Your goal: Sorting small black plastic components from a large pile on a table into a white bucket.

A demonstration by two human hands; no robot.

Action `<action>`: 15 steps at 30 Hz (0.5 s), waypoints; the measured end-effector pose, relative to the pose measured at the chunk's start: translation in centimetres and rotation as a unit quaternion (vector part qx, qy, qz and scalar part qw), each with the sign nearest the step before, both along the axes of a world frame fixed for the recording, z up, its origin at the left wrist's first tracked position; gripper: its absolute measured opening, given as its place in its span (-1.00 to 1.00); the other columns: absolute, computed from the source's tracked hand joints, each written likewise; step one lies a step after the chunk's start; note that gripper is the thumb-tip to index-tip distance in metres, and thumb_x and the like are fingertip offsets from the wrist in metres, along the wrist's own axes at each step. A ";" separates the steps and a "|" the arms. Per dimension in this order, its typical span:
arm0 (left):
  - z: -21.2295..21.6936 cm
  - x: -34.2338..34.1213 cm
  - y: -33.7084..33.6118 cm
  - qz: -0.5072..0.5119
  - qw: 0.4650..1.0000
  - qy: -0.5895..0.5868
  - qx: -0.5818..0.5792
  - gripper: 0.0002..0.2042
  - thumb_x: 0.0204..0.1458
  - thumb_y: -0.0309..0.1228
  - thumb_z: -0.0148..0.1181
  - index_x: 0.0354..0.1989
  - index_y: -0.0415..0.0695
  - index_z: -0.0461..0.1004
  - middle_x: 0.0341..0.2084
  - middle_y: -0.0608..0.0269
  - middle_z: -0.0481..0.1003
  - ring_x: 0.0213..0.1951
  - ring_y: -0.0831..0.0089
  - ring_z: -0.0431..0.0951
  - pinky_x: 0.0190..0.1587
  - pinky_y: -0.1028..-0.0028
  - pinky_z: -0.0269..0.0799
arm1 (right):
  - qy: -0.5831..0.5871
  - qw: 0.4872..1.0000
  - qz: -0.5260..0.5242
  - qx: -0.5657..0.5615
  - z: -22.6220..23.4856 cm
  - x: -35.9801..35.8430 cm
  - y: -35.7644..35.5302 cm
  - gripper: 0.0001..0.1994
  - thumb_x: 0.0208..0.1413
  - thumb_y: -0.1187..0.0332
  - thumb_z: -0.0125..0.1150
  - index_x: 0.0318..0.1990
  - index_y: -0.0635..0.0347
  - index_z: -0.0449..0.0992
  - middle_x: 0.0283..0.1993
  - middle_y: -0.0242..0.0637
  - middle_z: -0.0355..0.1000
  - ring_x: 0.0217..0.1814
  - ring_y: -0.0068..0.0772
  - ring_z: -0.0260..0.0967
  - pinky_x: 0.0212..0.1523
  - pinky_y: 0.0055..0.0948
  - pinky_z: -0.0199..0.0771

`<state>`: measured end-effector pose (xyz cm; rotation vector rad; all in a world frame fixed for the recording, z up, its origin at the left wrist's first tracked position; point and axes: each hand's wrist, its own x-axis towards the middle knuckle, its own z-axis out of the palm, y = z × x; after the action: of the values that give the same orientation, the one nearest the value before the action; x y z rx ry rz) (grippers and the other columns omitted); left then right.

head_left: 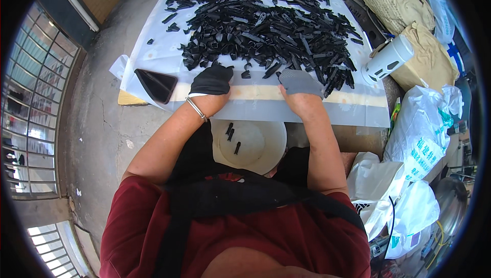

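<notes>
Black pieces (237,148), a few of them, are lying nearest the body, inside a round pale bucket (263,145) that is sitting between the legs, below both hands and the near edge of the worktop (130,99). Above the bucket, two forearms are reaching forward over a white sheet (153,48) that is covering the worktop. The left grip (211,81), in a black glove, is curling inward at the near edge of a large heap (271,37) of similar pieces; its fingertips are hiding, so I cannot tell how far it is opening or whether it is holding anything. The right grip (302,84), in a grey glove, is resting well apart from the left; a dark piece is showing just beside its thumb, but I cannot tell whether it is being held. The heap is lying directly ahead of both hands and is spreading toward the far end. Left of it, a dark phone (156,84) is lying; to the right, a white tumbler (391,58) is leaning near full sacks (427,58).
</notes>
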<state>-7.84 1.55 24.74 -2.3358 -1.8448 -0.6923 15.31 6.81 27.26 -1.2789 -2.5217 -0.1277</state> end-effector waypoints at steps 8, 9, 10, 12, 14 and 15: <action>-0.9 -0.9 0.1 0.014 0.999 -0.044 0.023 -0.75 -0.24 -0.50 -0.01 -0.30 -0.15 0.44 -0.40 0.06 0.43 -0.30 0.14 0.44 -0.23 0.29 0.37 | 0.127 0.992 0.017 -0.013 -0.8 0.2 -0.6 -0.74 0.03 0.29 -0.04 -0.18 0.24 0.40 -0.29 -0.07 0.39 -0.22 -0.09 0.35 -0.20 -0.24 0.36; -1.2 -1.2 0.0 0.014 0.999 -0.044 0.025 -0.75 -0.24 -0.50 -0.01 -0.30 -0.15 0.44 -0.40 0.06 0.43 -0.30 0.14 0.44 -0.23 0.29 0.37 | 0.127 0.992 0.018 -0.011 -1.2 0.3 -0.6 -0.74 0.03 0.29 -0.04 -0.18 0.24 0.40 -0.29 -0.07 0.39 -0.22 -0.09 0.35 -0.20 -0.24 0.36; -1.4 -1.3 -0.2 0.007 0.997 -0.063 0.045 -0.74 -0.22 -0.48 0.02 -0.28 -0.16 0.43 -0.37 0.04 0.44 -0.28 0.12 0.44 -0.22 0.30 0.37 | 0.250 0.955 0.021 -0.157 -0.8 -0.3 -0.8 -0.72 0.06 0.26 -0.04 -0.17 0.25 0.39 -0.29 -0.08 0.38 -0.21 -0.14 0.34 -0.19 -0.28 0.34; -0.6 -0.8 -1.0 -0.001 0.995 -0.082 0.064 -0.73 -0.20 -0.45 0.04 -0.25 -0.17 0.42 -0.33 0.03 0.44 -0.26 0.11 0.44 -0.20 0.31 0.37 | 0.332 0.898 0.083 -0.277 0.4 -1.3 -1.7 -0.70 0.08 0.22 -0.03 -0.15 0.25 0.39 -0.30 -0.12 0.37 -0.21 -0.23 0.33 -0.19 -0.35 0.32; 2.9 0.5 -2.3 0.036 0.959 -0.225 -0.168 -0.66 -0.16 -0.37 0.10 -0.14 -0.20 0.36 -0.26 0.01 0.44 -0.22 0.10 0.45 -0.17 0.33 0.36 | 0.301 0.908 0.140 -0.255 0.6 -2.3 -3.1 -0.70 0.08 0.20 -0.01 -0.15 0.24 0.39 -0.32 -0.15 0.38 -0.22 -0.26 0.32 -0.20 -0.37 0.31; 3.6 0.7 -2.7 0.036 0.959 -0.225 -0.169 -0.66 -0.16 -0.37 0.10 -0.14 -0.20 0.36 -0.26 0.01 0.44 -0.22 0.10 0.45 -0.17 0.33 0.36 | 0.334 0.894 0.194 -0.228 0.3 -2.8 -4.0 -0.72 0.06 0.20 0.00 -0.18 0.18 0.40 -0.32 -0.13 0.37 -0.23 -0.18 0.32 -0.21 -0.33 0.31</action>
<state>-7.11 -1.10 28.38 -2.4427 -2.3942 -1.0437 12.48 2.76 27.58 -0.7247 -2.1656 0.8842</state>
